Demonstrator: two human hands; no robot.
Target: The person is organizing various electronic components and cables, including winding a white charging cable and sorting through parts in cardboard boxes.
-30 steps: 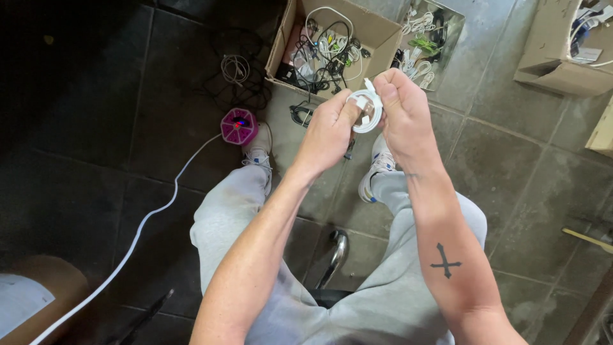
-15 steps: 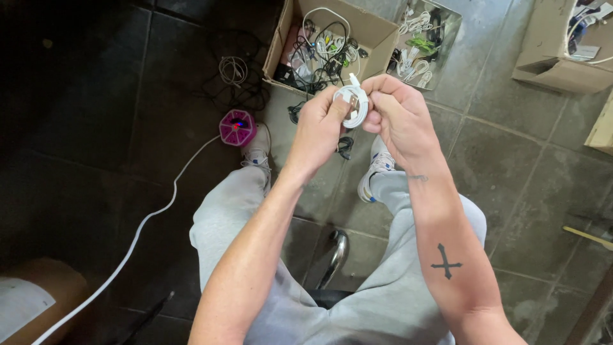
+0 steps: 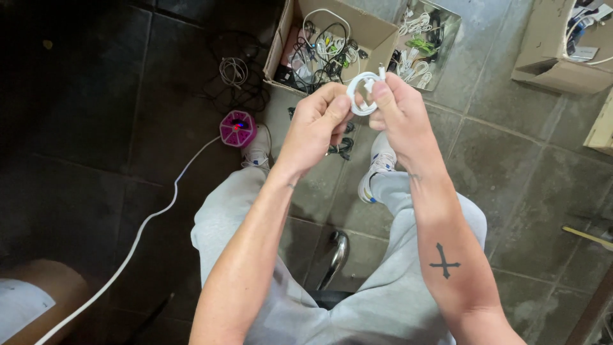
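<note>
A small coil of white cable (image 3: 361,89) is held between both hands in front of me, above my knees. My left hand (image 3: 316,124) pinches the coil's left side with thumb and fingers. My right hand (image 3: 397,115) grips its right side, thumb pressed on top, and a short cable end with a plug sticks up past the fingers. Below the hands are my legs in grey trousers and my white shoes (image 3: 377,171) on the tiled floor.
An open cardboard box (image 3: 383,33) full of tangled cables stands just beyond my feet. A shiny tray of white cables (image 3: 424,38) lies next to it. A pink round power hub (image 3: 237,128) with a white cord sits left. More boxes (image 3: 562,45) at right.
Both hands with the coil have shifted slightly left and away from me. The fingers have re-gripped, and the coil now looks tighter with its plug end sticking up.
</note>
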